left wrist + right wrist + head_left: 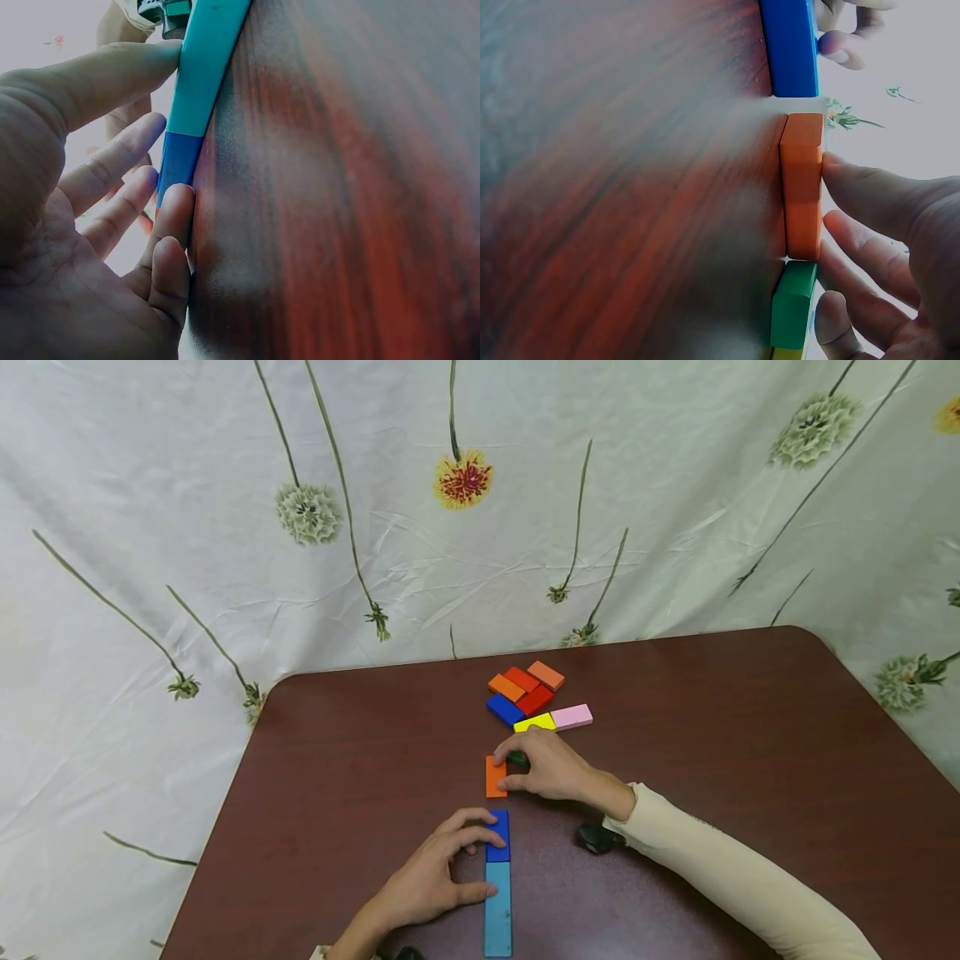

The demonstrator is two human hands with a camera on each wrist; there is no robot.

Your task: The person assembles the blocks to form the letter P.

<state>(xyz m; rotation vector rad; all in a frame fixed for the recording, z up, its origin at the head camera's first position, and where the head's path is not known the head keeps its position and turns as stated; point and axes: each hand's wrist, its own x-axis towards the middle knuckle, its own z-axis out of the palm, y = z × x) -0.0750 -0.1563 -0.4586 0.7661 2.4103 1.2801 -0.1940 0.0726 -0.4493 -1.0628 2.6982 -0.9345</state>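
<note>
A blue block (pixel 498 847) and a longer light blue block (pixel 498 927) lie end to end on the brown table. My left hand (pixel 431 868) rests its fingertips on the blue block and its thumb on the light blue one, fingers spread and loosely bent. Beyond a small gap lies an orange block (pixel 493 777) in the same line. The thumb and a finger of my right hand (pixel 551 766) touch the top of this orange block (pixel 802 187). A green block (pixel 791 304), partly covered by the right hand in the head view, sits just past it.
Farther back, a yellow block (pixel 536 722) and a pink block (pixel 572 717) meet end to end. Behind them are a blue block (pixel 506 709), red blocks (pixel 536 699) and orange blocks (pixel 546 674). A flowered cloth (pixel 375 527) hangs behind the table (pixel 337 760).
</note>
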